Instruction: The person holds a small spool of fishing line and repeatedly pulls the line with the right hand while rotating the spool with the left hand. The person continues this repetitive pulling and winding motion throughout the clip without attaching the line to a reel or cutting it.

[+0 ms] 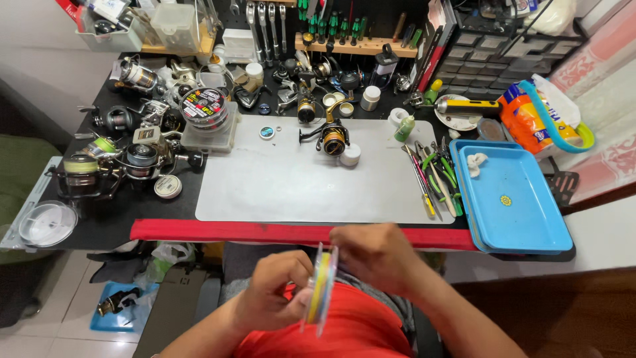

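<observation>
Both hands hold one clear line spool (320, 286) w/ yellow-green line, edge-on to the camera, low in the frame over the lap and red shirt (351, 331). Left hand (268, 301) sits at the spool's 9 o'clock, fingers curled shut on its rim. Right hand (374, 255) is at the spool's 2 o'clock, fingers closed over the top edge; exact fingertip contact is blurred, can't tell more.

At 12 o'clock from the hands, just past a red edge strip (298, 233), lies the grey mat (291, 185) on the black surface (119, 222). Near the mat's far side stands a black-and-gold spinning reel (331, 138), w/ a small white cap (350, 155) touching it at its 4 o'clock, and a small round disc (267, 132) at its 9 o'clock, apart.

At 2 o'clock from the hands is a blue tray (523, 219), holding a white wad and a small yellow bit. Between mat and tray lie hand tools (434, 179) w/ green and red grips. At 10 o'clock, several more reels (126, 159) crowd together, plus a stack of line spools (204, 109). An empty clear spool (46, 224) sits at 9 o'clock, at the surface's left edge.
</observation>
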